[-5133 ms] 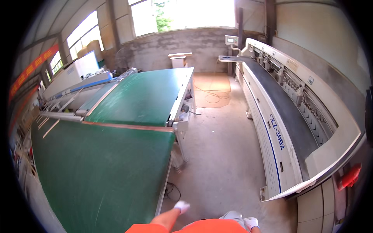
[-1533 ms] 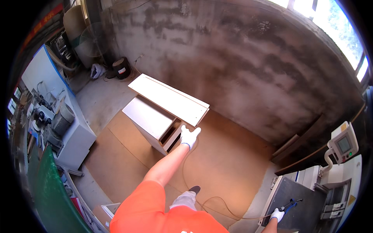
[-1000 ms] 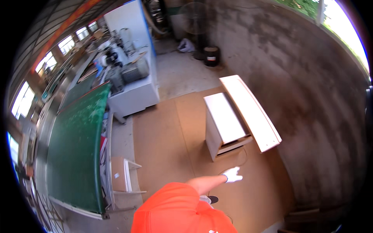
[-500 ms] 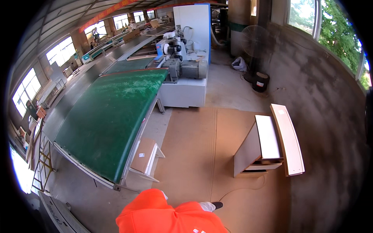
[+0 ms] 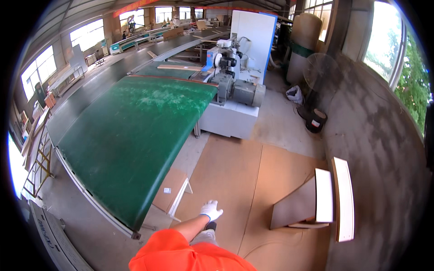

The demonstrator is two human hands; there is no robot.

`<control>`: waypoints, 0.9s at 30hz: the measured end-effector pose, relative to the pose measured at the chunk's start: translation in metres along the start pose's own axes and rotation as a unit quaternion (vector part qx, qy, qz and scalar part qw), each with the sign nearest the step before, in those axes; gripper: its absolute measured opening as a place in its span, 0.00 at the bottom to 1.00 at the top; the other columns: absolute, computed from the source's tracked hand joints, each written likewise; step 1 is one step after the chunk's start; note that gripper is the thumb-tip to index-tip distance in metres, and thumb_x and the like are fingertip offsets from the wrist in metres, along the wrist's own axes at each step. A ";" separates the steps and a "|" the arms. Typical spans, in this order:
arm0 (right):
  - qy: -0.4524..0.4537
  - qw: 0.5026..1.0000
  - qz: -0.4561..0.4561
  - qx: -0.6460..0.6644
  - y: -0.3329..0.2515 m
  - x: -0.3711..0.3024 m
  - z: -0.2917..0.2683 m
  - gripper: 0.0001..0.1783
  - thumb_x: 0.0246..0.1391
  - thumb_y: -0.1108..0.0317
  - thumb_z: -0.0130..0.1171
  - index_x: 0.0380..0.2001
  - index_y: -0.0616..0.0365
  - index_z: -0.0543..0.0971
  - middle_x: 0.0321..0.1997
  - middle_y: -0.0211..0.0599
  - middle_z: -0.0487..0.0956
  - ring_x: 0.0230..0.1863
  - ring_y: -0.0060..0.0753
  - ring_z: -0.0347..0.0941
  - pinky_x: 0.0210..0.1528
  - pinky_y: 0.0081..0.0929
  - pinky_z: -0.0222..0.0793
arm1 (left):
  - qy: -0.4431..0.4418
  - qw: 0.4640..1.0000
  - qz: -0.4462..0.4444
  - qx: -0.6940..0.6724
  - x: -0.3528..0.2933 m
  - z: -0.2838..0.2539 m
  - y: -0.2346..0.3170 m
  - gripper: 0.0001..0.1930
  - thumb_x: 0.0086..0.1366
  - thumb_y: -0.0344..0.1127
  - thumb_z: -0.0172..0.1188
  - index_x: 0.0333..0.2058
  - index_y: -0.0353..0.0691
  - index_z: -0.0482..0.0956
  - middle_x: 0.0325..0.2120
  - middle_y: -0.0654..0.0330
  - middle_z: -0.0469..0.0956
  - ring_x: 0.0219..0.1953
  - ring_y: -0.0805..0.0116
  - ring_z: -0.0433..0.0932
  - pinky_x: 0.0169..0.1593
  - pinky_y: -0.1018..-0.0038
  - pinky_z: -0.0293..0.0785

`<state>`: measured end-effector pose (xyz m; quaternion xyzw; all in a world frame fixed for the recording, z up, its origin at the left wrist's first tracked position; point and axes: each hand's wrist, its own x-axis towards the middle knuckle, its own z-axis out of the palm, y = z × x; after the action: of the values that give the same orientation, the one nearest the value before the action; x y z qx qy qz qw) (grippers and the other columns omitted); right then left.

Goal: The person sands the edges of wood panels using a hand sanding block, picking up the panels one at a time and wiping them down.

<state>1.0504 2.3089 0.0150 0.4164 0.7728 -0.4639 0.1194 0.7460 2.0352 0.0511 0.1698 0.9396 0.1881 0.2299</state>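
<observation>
My left hand (image 5: 210,210), in a white glove, reaches forward from the orange sleeve over the brown floor sheeting (image 5: 226,171). Its fingers are apart and it holds nothing. Nearest to it, on the left, is a low brown panel piece with white legs (image 5: 172,189) and a small white label on its face, standing beside the conveyor. A dark shoe (image 5: 210,226) shows just below the hand. My right hand is out of sight.
The wide green conveyor belt (image 5: 135,135) runs along the left towards a white machine with grey motors (image 5: 246,92). At right stand a small cabinet (image 5: 298,203) and a long white-faced board (image 5: 344,198) near the wall. Beyond are a fan (image 5: 318,72) and a black drum (image 5: 316,121).
My left gloved hand has swung out into view in front of the sleeve. The view has turned, so the cabinet and board sit lower; a shoe shows at a different place.
</observation>
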 end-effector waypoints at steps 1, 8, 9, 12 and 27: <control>-0.011 1.000 -0.006 -0.006 -0.018 0.016 0.005 0.20 0.64 0.56 0.58 0.49 0.60 0.82 0.50 0.45 0.84 0.50 0.42 0.79 0.54 0.42 0.76 | 0.051 0.998 0.011 0.029 0.020 -0.021 -0.010 0.43 0.64 0.61 0.61 0.69 0.38 0.68 0.71 0.44 0.64 0.74 0.44 0.61 0.75 0.52 0.55; -0.073 0.996 -0.028 -0.035 -0.139 0.113 0.042 0.21 0.65 0.54 0.57 0.50 0.60 0.82 0.51 0.44 0.84 0.51 0.40 0.79 0.55 0.41 0.76 | 0.341 0.930 -0.002 0.135 0.155 -0.186 -0.104 0.46 0.63 0.60 0.62 0.70 0.33 0.64 0.73 0.41 0.58 0.77 0.39 0.50 0.79 0.45 0.39; -0.077 0.996 -0.029 -0.035 -0.154 0.126 0.046 0.21 0.65 0.54 0.57 0.50 0.60 0.83 0.52 0.44 0.83 0.51 0.40 0.79 0.55 0.41 0.76 | 0.352 0.929 -0.018 0.113 0.164 -0.209 -0.111 0.46 0.62 0.60 0.63 0.70 0.33 0.64 0.73 0.41 0.58 0.77 0.39 0.50 0.78 0.44 0.39; -0.110 0.992 -0.048 -0.042 -0.202 0.168 0.066 0.21 0.66 0.53 0.56 0.50 0.59 0.83 0.52 0.44 0.83 0.51 0.39 0.79 0.55 0.41 0.76 | 0.335 0.934 -0.099 0.075 0.167 -0.243 -0.159 0.46 0.64 0.61 0.60 0.70 0.31 0.63 0.73 0.39 0.58 0.77 0.37 0.50 0.78 0.44 0.38; -0.138 0.982 0.031 -0.128 -0.309 0.473 0.001 0.23 0.69 0.50 0.54 0.51 0.57 0.83 0.54 0.42 0.83 0.52 0.36 0.78 0.56 0.39 0.75 | 0.440 0.802 -0.400 0.042 0.200 -0.322 -0.264 0.34 0.69 0.51 0.59 0.66 0.33 0.70 0.71 0.47 0.64 0.75 0.45 0.56 0.78 0.49 0.45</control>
<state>0.5217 2.4907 -0.0648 0.3532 0.7886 -0.4102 0.2917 0.3575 1.7981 0.1285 -0.3129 0.9313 0.0940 -0.1613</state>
